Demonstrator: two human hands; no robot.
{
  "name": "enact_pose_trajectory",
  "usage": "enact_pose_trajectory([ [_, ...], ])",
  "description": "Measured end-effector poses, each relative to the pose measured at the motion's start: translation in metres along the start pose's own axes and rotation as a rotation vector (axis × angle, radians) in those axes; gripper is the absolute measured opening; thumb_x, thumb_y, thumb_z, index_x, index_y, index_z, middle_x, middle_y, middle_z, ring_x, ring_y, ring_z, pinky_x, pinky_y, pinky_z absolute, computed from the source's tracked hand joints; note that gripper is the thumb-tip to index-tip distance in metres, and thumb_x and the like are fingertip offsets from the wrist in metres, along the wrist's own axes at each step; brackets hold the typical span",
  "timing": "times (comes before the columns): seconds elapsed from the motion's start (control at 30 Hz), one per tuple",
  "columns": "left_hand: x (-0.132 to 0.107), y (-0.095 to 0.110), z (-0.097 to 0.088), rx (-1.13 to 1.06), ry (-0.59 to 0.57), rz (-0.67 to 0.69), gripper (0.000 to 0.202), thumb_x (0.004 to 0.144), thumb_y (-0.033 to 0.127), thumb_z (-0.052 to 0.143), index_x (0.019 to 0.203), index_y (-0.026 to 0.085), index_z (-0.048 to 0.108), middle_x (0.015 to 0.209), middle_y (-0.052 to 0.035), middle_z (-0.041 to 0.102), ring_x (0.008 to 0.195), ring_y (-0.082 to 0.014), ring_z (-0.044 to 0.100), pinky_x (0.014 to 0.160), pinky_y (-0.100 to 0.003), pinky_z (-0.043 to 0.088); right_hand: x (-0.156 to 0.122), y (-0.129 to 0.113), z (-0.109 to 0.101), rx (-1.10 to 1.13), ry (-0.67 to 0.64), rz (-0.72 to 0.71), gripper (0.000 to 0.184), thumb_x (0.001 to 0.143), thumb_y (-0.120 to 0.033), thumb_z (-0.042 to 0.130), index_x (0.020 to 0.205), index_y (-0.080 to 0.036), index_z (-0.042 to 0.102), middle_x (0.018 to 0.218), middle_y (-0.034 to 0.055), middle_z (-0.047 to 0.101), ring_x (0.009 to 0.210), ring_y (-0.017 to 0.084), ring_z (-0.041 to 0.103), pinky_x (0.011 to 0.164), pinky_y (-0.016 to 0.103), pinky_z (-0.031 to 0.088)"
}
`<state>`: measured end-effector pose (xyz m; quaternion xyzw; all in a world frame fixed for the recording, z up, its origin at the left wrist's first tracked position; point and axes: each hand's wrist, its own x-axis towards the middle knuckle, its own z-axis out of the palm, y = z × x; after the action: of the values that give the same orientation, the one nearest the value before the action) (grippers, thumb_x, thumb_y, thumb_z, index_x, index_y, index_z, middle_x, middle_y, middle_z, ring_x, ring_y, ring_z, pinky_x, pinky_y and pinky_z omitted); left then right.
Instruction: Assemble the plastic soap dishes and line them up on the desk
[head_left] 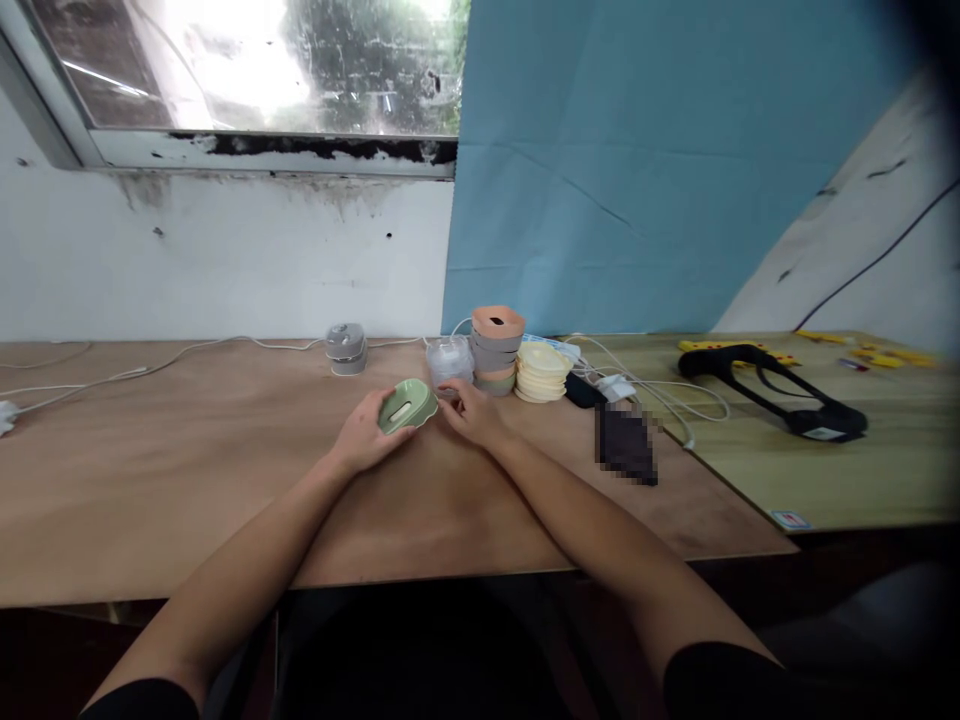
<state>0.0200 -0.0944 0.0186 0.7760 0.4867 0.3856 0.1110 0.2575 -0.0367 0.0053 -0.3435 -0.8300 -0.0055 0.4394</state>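
Note:
My left hand [365, 432] grips a pale green oval plastic shell [406, 405] with a slot in its top, tilted just above the brown table [187, 470]. My right hand [469, 411] rests beside it, fingers curled and pinched at a translucent white case [450, 360]; what the fingertips hold is hidden. Right behind stand a stack of orange and grey shells [496, 349] and a stack of cream shells [543, 372].
A grey device [346, 349] with a white cable stands at the back of the table. A white charger and cables [619, 385] and a blurred dark object [626, 441] lie to the right. On the lighter table [847, 480] lies a black neckband-shaped thing [780, 395] near yellow pieces.

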Motion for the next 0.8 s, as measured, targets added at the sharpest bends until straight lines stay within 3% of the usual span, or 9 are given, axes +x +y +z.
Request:
enact_pose_trajectory([
  [0.13, -0.001, -0.002, 0.0, -0.06, 0.009, 0.032, 0.068, 0.077, 0.053, 0.064, 0.132, 0.019, 0.044, 0.13, -0.0132, 0.053, 0.119, -0.0311, 0.052, 0.101, -0.047, 0.042, 0.001, -0.002, 0.001, -0.022, 0.008, -0.093, 0.023, 0.083, -0.014, 0.048, 0.101, -0.021, 0.06, 0.096, 0.0056, 0.069, 0.079, 0.017, 0.063, 0.072, 0.028, 0.049],
  [0.27, 0.001, -0.005, 0.003, -0.121, 0.045, 0.03, 0.06, 0.082, 0.05, 0.059, 0.131, 0.018, 0.045, 0.128, -0.0133, 0.054, 0.118, -0.0291, 0.052, 0.1, -0.045, 0.042, 0.001, -0.002, 0.003, -0.044, 0.015, -0.101, 0.027, 0.078, -0.011, 0.048, 0.1, -0.02, 0.059, 0.096, 0.0063, 0.068, 0.082, 0.018, 0.062, 0.073, 0.028, 0.048],
  [0.43, 0.002, -0.008, 0.006, -0.092, 0.005, 0.025, 0.064, 0.08, 0.052, 0.061, 0.132, 0.019, 0.045, 0.13, -0.0134, 0.052, 0.121, -0.0301, 0.05, 0.102, -0.046, 0.04, 0.004, -0.002, 0.007, -0.052, -0.205, -0.089, 0.018, 0.079, -0.013, 0.049, 0.09, -0.018, 0.062, 0.082, 0.0059, 0.068, 0.074, 0.018, 0.061, 0.069, 0.028, 0.048],
  [0.63, 0.003, -0.011, 0.003, -0.076, 0.065, 0.035, 0.065, 0.082, 0.05, 0.059, 0.135, 0.018, 0.041, 0.135, -0.0144, 0.048, 0.127, -0.0289, 0.046, 0.106, -0.045, 0.037, 0.006, 0.004, 0.0, 0.126, -0.418, -0.134, 0.04, 0.071, -0.004, 0.05, 0.104, -0.017, 0.069, 0.108, 0.0082, 0.07, 0.1, 0.021, 0.064, 0.089, 0.036, 0.049],
  [0.8, 0.003, -0.011, 0.002, -0.078, 0.078, 0.021, 0.066, 0.081, 0.05, 0.06, 0.136, 0.019, 0.04, 0.134, -0.0144, 0.048, 0.125, -0.0297, 0.047, 0.105, -0.047, 0.038, 0.002, 0.004, -0.006, 0.132, -0.518, -0.097, 0.045, 0.068, -0.022, 0.071, 0.113, -0.021, 0.068, 0.133, 0.0105, 0.058, 0.116, 0.027, 0.058, 0.096, 0.041, 0.047],
])
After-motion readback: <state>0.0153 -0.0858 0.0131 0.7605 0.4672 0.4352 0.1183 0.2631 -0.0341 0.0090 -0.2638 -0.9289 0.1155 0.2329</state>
